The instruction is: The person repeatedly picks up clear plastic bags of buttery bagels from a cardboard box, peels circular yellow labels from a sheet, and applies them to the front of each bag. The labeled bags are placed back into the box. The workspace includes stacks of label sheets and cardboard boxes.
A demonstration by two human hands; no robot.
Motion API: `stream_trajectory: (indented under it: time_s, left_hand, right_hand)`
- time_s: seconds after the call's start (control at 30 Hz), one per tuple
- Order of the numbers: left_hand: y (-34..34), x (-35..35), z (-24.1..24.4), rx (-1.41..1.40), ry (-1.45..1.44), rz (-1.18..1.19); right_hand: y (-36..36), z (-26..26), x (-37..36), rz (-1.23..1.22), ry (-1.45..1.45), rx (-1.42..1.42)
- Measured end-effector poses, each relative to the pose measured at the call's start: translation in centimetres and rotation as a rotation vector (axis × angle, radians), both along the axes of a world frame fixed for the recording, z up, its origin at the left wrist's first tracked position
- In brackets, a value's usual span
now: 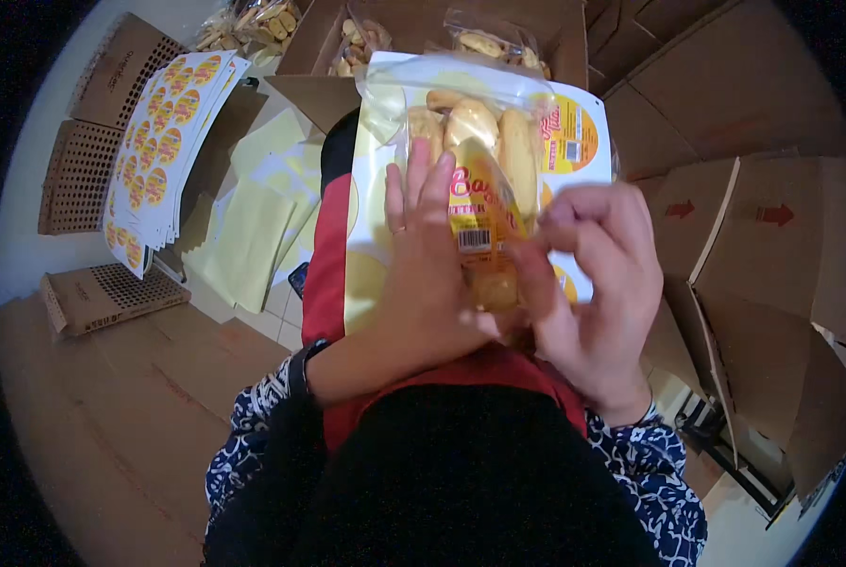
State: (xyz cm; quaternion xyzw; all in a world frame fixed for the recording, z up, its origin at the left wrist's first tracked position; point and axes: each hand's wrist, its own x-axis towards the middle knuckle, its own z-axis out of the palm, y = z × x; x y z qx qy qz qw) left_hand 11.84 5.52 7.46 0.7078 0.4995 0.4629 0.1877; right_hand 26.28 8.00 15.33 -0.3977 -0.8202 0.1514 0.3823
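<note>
A clear plastic bag of baked bread pieces [518, 156] lies on a sheet of round yellow stickers [380, 191] across my lap. My left hand [426, 262] rests flat on the left side of the bag, its fingers spread and pointing away from me. A round yellow label [476, 205] bearing writing and a barcode is on the bag, its right part lifted and curved. My right hand [596, 276] pinches the right edge of this label between thumb and fingers. More round stickers remain on the right part of the sheet. The near end of the bag is partly hidden by my hands.
An open cardboard box [423, 28] holding more filled bags stands beyond my lap. Further filled bags [270, 25] lie at the back left. A stack of sticker sheets [164, 142] is at left, beside yellowish backing sheets [242, 241] on the tiled floor. Large cardboard cartons [763, 283] stand at right.
</note>
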Motion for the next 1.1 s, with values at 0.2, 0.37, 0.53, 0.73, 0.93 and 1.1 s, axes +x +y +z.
stream_trajectory:
  time_s: [0.2,0.37,0.53,0.73,0.93,1.1]
  left_hand:
    - [0.6,-0.5,-2.3,0.073,-0.029,0.028]
    - [-1.1,-0.7,-1.0,-0.159,0.06,0.037]
    - [-1.5,-0.7,0.6,-0.201,-0.063,0.036]
    - [-0.7,-0.3,0.4,-0.197,-0.188,0.013]
    - [-0.5,1.8,-2.8,-0.252,0.086,0.255]
    - [0.2,0.5,1.5,-0.196,-0.194,0.054]
  right_hand:
    - [-1.6,0.6,-2.2,0.024,-0.09,0.071]
    - [-1.2,1.2,-1.8,0.001,-0.231,0.222]
    - [0.8,0.7,0.9,-0.28,-0.187,0.126]
    - [1.6,0.0,2.1,-0.057,-0.046,-0.197]
    - [0.5,-0.3,-1.2,-0.035,-0.206,0.105]
    - [-5.8,1.5,-7.3,0.389,0.085,0.288]
